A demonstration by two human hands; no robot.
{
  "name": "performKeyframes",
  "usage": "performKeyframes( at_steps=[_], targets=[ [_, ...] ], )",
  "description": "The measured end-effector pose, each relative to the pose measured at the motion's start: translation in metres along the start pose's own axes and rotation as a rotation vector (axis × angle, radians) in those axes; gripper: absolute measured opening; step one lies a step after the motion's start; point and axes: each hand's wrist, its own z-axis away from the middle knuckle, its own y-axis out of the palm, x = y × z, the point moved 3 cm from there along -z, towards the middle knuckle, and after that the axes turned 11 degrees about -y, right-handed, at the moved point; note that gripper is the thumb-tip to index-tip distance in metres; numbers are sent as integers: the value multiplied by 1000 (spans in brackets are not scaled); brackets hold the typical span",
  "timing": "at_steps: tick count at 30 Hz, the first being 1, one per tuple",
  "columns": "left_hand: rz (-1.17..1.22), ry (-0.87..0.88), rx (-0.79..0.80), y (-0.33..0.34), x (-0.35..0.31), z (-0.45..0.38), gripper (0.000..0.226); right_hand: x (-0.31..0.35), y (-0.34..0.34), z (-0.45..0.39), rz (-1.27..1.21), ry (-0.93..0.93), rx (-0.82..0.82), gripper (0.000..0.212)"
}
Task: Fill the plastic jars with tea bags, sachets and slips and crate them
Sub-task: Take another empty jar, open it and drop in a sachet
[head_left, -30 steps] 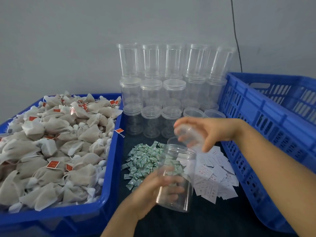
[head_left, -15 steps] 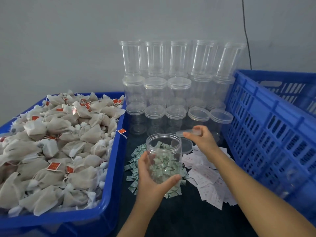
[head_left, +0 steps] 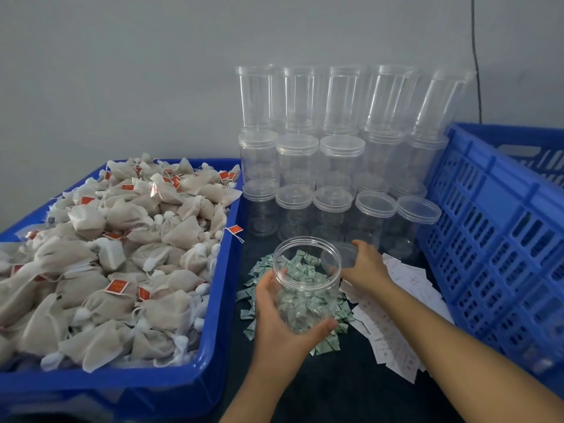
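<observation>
- Our left hand [head_left: 276, 312] wraps the upright, open-mouthed clear plastic jar [head_left: 306, 282]
- Our right hand [head_left: 364, 267] grips the clear round lid [head_left: 338, 254] just right of it
- Beige tea bags [head_left: 122, 257] lie left, nearer our left hand

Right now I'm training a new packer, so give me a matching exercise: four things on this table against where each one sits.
Things:
1. tea bags
2. sachets
3. slips
4. open jar

Places:
A. loose pile right of the sachets
B. in the left hand
C. in the left crate
D. loose pile behind the held jar

Pairs: 1-C, 2-D, 3-A, 4-B
</observation>
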Motion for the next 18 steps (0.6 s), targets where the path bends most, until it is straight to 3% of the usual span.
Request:
performKeyframes(
  at_steps=[4, 7, 9, 12, 15, 18],
  targets=[
    [-4, -14, -29, -2, -1, 2, 109, 26, -15, 7, -28, -63, 15, 93],
    [-30, -27, -95, -3, -6, 4, 111, 61, -34, 38, -491, -160, 70, 72],
    [-68, -24, -143, -4, -16, 7, 109, 87, -42, 71, -787, -283, 233, 88],
    [-129, -26, -160, -5, -35, 12, 99, 113, -43, 99, -777, -438, 380, 112],
    [-274, -8, -79, -14, -59, 21, 100, 127, -40, 106, -819, -459, 321, 112],
    [-618, 4, -5, -50, -85, 27, 105, 128, -32, 111, -834, -468, 253, 104]
  ],
)
